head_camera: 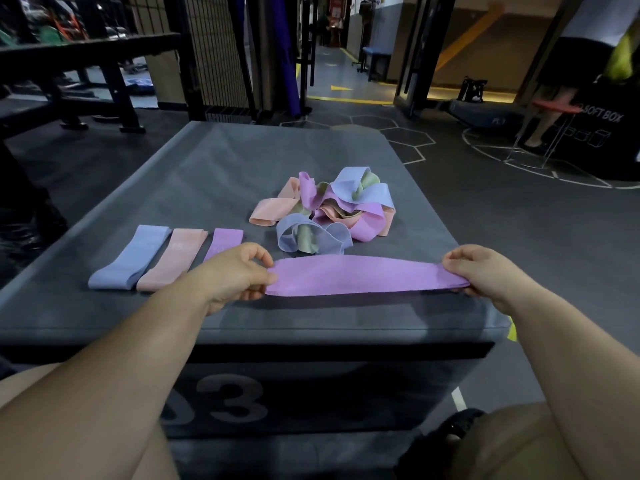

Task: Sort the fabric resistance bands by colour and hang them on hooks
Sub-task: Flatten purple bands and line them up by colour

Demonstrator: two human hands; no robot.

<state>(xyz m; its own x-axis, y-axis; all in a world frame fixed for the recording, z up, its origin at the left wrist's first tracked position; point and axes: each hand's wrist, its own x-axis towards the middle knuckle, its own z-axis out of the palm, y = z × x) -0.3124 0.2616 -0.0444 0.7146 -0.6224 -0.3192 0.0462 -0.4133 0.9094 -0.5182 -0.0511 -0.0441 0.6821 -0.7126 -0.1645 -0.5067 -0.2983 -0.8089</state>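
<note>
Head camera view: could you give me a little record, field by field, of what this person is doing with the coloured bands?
Place: grey padded box
Held: purple band, stretched flat between both hands
Left hand: pinches its left end
Right hand: pinches its right end
Sorted row, left side: blue band, pink band, second purple band
Unsorted: tangled pile of pink, purple, blue, green bands
Hooks: none in view

Padded box (225, 161): grey, "03" on its near face.
Floor (519, 237): dark, with pale hexagon outlines.
Rack (86, 50): black, far left.
Mesh panel (214, 46): upright, beyond the padded box.
Bench (377, 60): blue, in the corridor.
Stool (554, 109): red seat, far right, beside a black box (602, 133) lettered "SOFT BOX".
</note>
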